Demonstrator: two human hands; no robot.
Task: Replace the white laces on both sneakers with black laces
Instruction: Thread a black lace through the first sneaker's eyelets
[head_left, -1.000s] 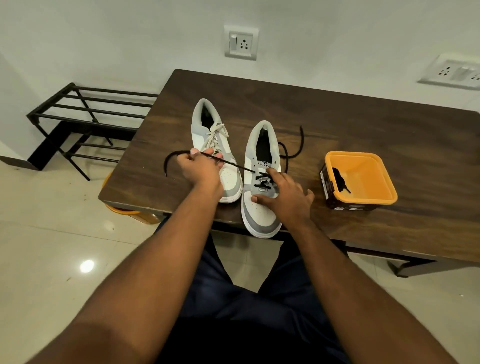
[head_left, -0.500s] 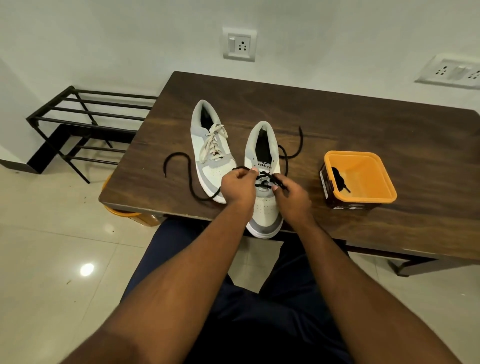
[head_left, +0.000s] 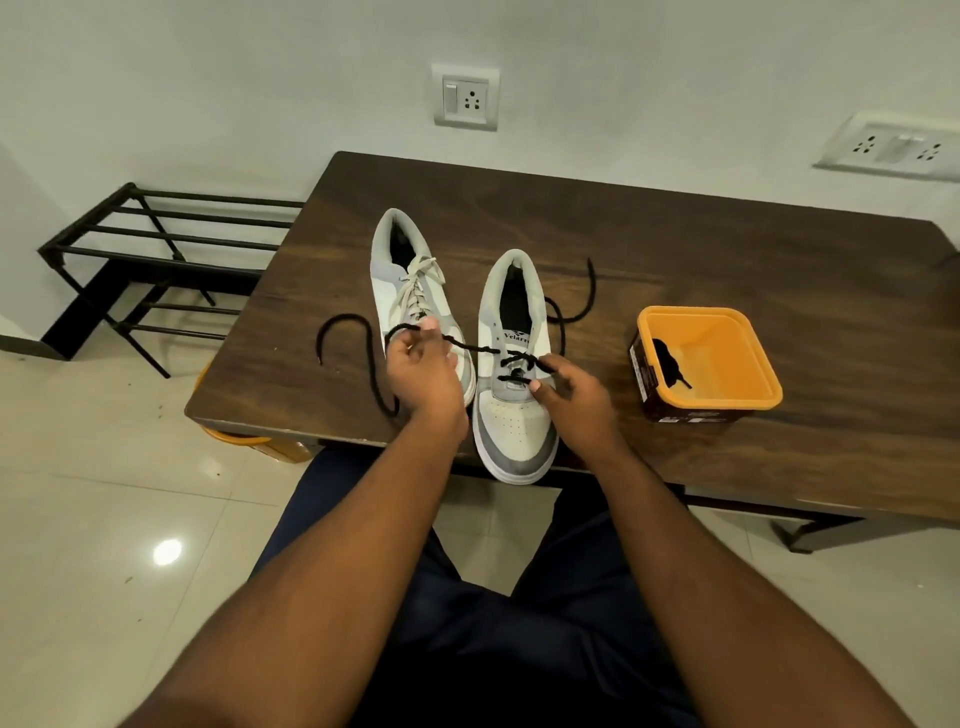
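1. At far left, a black metal shoe rack (head_left: 156, 249) stood on the floor beside the dark wooden worktop (head_left: 727, 249).
2. The loose end of a black lace (head_left: 370, 358) curled across the worktop left of the shoes.
3. The left sneaker (head_left: 410, 291), furthest from the right hand, was laced in white, so its swap was not yet begun.
4. The left hand (head_left: 423, 371) had its grip pinched on the black lace, drawing it taut across toward the right sneaker (head_left: 514, 364).
5. That sneaker carried black lace through its lowest eyelets only; lacing it appeared to be the step in hand.
6. The right hand (head_left: 571, 397) rested on the shoe, its grip pinching the lace's other side.
7. The next move probably called for crossing an end into the next eyelet.
8. An orange tub (head_left: 709, 358) at right held something dark.
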